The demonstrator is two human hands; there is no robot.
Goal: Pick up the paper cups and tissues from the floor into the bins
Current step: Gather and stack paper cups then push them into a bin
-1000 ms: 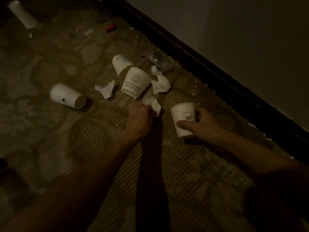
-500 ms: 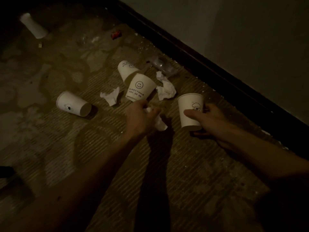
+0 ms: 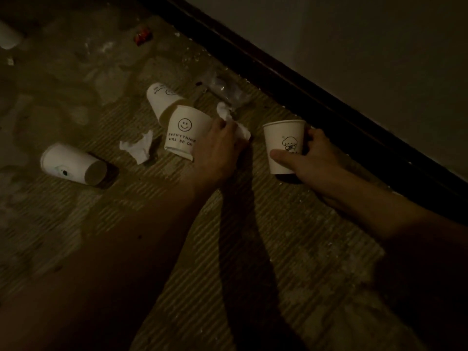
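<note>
My right hand (image 3: 311, 158) grips an upright white paper cup (image 3: 283, 145) with a small cartoon print, held just above the dim floor. My left hand (image 3: 217, 148) holds crumpled white tissue (image 3: 238, 127) and reaches onto a second tissue beside the smiley cup (image 3: 184, 134), which lies upside down. Another printed cup (image 3: 162, 100) lies on its side right behind the smiley cup. A third loose cup (image 3: 73, 164) lies on its side to the left. One more crumpled tissue (image 3: 139, 146) sits between that cup and the smiley cup.
A dark skirting board (image 3: 291, 79) and pale wall run diagonally along the right. Clear plastic wrapping (image 3: 228, 89) lies near the skirting. A red scrap (image 3: 143, 36) and a white object (image 3: 7, 36) lie far back on the patchy floor.
My left hand lifted one tissue off the floor and moved forward to the tissue by the smiley cup. My right hand raised the cartoon cup slightly and keeps its grip.
</note>
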